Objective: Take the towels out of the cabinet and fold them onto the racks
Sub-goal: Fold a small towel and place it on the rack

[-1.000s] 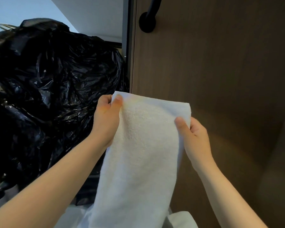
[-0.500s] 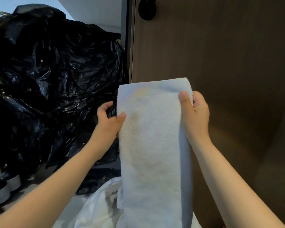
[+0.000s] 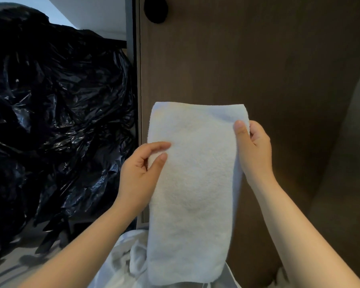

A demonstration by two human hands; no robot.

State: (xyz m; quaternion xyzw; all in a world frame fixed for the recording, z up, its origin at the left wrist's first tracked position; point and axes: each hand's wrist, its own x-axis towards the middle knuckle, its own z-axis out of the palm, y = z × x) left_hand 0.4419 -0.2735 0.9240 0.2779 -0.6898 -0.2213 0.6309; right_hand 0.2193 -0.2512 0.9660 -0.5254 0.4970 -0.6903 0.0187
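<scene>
Held up lengthwise before the brown wood-grain cabinet door (image 3: 258, 59): white terry towel (image 3: 192, 183), folded to a long strip. Left hand (image 3: 139, 175) pinching one long edge between thumb and forefinger. Right hand (image 3: 256, 150) clasping the opposite edge, thumb in front, fingers behind, nearer the top fold. Probably mid-fold, so best to level both pinches, pull taut between fingertips and square the layers before draping. No rack in view.
</scene>
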